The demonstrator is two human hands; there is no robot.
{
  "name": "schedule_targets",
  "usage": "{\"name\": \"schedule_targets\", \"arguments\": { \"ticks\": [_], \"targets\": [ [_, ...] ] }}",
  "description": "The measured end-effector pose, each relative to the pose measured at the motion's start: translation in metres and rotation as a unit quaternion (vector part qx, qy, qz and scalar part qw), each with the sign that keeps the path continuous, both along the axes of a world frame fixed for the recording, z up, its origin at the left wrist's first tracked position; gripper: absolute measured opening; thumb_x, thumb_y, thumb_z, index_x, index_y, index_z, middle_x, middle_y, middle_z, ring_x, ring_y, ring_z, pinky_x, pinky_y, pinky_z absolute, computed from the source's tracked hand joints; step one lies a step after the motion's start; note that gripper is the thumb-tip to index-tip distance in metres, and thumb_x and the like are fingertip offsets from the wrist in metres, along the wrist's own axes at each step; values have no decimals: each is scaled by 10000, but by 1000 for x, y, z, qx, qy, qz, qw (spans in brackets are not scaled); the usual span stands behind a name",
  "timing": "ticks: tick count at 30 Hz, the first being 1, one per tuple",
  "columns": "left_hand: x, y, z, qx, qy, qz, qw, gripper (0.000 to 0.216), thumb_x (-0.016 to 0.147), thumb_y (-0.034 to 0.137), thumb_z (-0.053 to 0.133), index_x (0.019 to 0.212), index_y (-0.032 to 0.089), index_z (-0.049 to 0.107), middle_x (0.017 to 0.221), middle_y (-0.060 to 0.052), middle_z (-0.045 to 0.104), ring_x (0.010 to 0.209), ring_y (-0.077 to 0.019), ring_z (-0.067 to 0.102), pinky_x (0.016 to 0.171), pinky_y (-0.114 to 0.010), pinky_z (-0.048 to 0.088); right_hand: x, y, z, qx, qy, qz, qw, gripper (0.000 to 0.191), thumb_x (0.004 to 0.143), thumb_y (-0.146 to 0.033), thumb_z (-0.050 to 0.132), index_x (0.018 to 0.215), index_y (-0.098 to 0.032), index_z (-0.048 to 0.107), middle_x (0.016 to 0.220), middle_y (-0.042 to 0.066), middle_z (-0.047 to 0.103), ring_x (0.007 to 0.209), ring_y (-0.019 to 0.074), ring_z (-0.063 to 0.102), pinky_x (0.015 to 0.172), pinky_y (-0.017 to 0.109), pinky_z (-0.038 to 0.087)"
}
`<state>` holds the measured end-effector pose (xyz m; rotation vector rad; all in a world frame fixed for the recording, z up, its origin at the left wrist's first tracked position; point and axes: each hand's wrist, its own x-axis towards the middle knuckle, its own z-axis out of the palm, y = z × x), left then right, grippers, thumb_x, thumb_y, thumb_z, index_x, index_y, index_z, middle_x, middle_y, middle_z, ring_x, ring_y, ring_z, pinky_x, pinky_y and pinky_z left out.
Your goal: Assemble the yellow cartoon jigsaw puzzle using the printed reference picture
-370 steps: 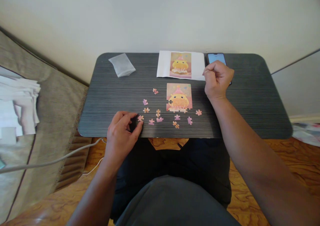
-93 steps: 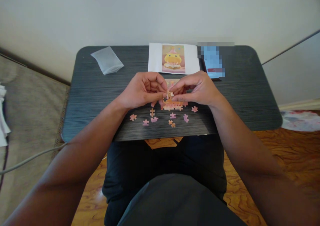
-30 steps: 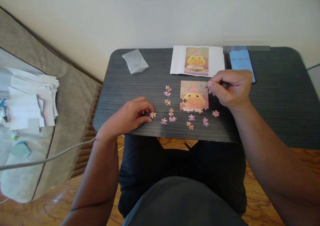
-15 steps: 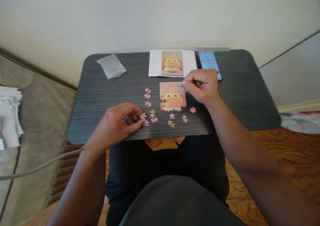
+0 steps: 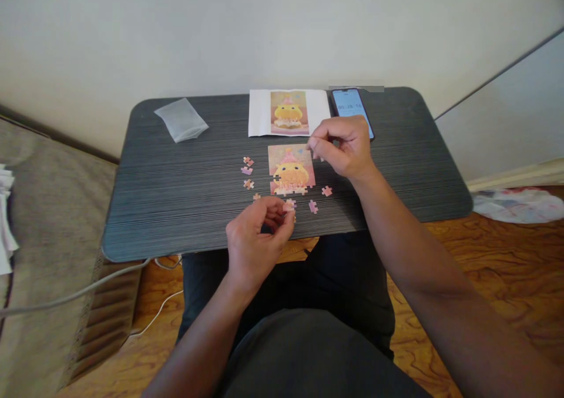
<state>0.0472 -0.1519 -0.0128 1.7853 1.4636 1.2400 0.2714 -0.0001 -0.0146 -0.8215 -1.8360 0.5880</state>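
A partly assembled jigsaw puzzle (image 5: 291, 169) with a yellow animal in a pink hat lies mid-table, its lower edge ragged and a gap at its left side. My left hand (image 5: 259, 233) pinches a puzzle piece (image 5: 288, 207) just below that lower edge. At the puzzle's upper right corner is my right hand (image 5: 343, 148), thumb and fingertips pressed together; whatever they hold, if anything, cannot be made out. Loose pieces lie around: a pink-orange piece (image 5: 248, 161) and others on the left, a pink piece (image 5: 326, 191) and a purple piece (image 5: 312, 206) on the right.
Behind the puzzle lies a white sheet (image 5: 259, 113) with the printed picture. A phone (image 5: 350, 104) showing a timer is beside it. A clear plastic bag (image 5: 181, 120) rests on the left of the dark table (image 5: 176, 192). The wall stands behind.
My left hand has moved right with a puzzle piece, from the loose pieces at left to below the puzzle. My right hand stays by the upper right corner. The view has shifted slightly.
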Motion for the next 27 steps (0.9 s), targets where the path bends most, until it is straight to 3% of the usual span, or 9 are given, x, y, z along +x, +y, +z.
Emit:
{"name": "schedule_targets", "arguments": {
  "ticks": [4,8,14,19,27],
  "targets": [
    [10,1,-2,29,-3,28,999,124,923,147,836,1023,191,778,847,24,813,661,-94,730,677,-235,623,6,-8,11,-105,-4,72,992,279,948,-453,792,833,-200,805,690,-15,743,558,94,583,523,261,404],
    [14,2,-3,53,12,25,998,122,933,170,850,1025,189,774,864,21,824,681,-99,752,696,-232,638,14,-37,20,-175,-10,111,978,251,953,-451,842,937,-200,839,787,3,803,619,110,683,556,242,499],
    [16,-2,-3,56,33,12,998,106,959,213,852,1026,186,774,877,14,829,687,-100,752,717,-247,654,21,-102,14,-248,17,17,969,180,966,-418,851,1067,-269,860,841,17,838,644,152,737,533,273,548],
    [18,-8,-4,71,53,3,996,122,975,241,847,1049,192,764,886,6,838,684,-118,756,702,-275,656,8,-146,3,-340,64,-4,938,267,962,-403,861,1209,-302,840,1076,50,866,803,203,804,584,304,608],
    [22,-19,-9,105,92,-25,990,72,1013,190,801,1069,188,755,943,-4,856,808,-145,815,806,-284,675,-14,-168,-10,-395,173,-50,901,234,861,-384,952,1073,-323,875,989,13,859,755,178,764,563,280,569]
  ]
}}
